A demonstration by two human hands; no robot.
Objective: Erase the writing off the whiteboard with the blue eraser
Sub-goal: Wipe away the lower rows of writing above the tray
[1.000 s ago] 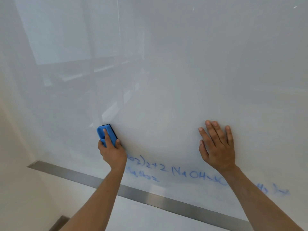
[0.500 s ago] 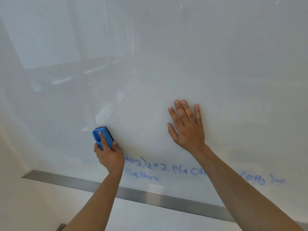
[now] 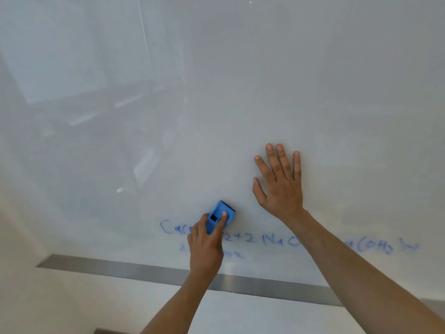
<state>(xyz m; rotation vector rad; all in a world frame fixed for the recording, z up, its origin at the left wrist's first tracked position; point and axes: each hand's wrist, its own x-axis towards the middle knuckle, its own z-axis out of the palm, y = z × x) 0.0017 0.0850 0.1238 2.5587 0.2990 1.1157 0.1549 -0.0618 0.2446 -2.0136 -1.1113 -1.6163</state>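
Two hands (image 3: 206,247) (image 3: 281,189), one eraser (image 3: 220,216), one whiteboard (image 3: 265,80)

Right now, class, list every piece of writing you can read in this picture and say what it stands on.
All in blue marker on the whiteboard:
"Ca(", then hidden by the left hand
"2+2 Na O", then hidden by the right forearm
"(OH2)", then a blurred squiggle
Second line: too blurred to read

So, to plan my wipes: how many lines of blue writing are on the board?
2, low on the whiteboard: the long upper line, and a short lower line beside the left hand, which hides part of both.
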